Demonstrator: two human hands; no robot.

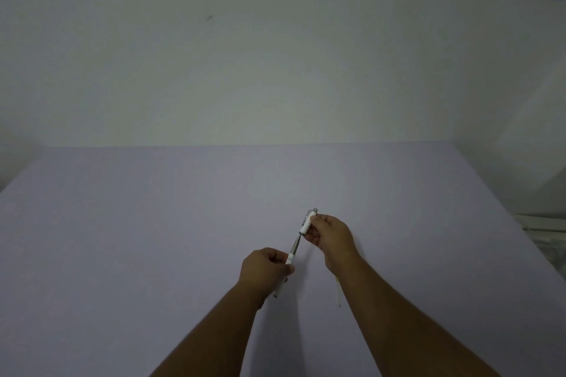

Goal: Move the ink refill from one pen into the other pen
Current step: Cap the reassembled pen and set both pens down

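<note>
Above the surface (153,239), the left hand (266,269) grips the pen barrel (289,260) with its refill (296,244) pointing toward one o'clock, straight at the open end of the white cap piece (307,225) pinched by the right hand (329,236), both on one axis.

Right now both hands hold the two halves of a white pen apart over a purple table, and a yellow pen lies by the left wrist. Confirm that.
One thing is off: the head view shows the yellow pen lying by the right wrist, not the left. The rest stands: the left hand and right hand hold the white pen's halves apart over the purple table.
</note>
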